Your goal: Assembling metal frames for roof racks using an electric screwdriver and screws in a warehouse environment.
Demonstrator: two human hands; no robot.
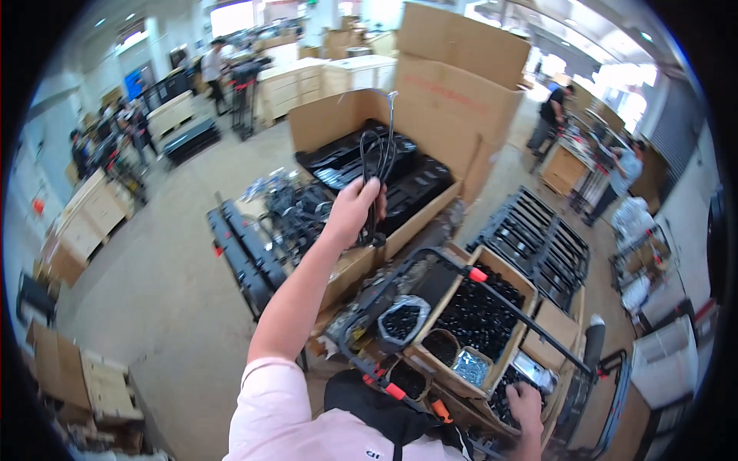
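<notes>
A pink sleeve (269,415) fills the lower edge, closest of all, and the left forearm runs up from it toward the middle of the picture. The left hand (355,206) is raised and clenched around a bundle of black cable (379,157), whose loops hang beside the fingers while one end sticks up above them. The cable hangs over a large open carton (338,119) that holds black trays (361,157). Just left of the carton lies a heap of black metal parts (288,211), with long black rails (238,253) beside it on the floor. Lower right, the right hand (525,403) rests down in a cardboard box (492,269) of small black parts (480,315); whether it grips anything I cannot tell. A black frame (507,303) with red clips crosses over that box, and a clear bag of screws (402,319) sits at its left edge. Other people work far off at benches.
</notes>
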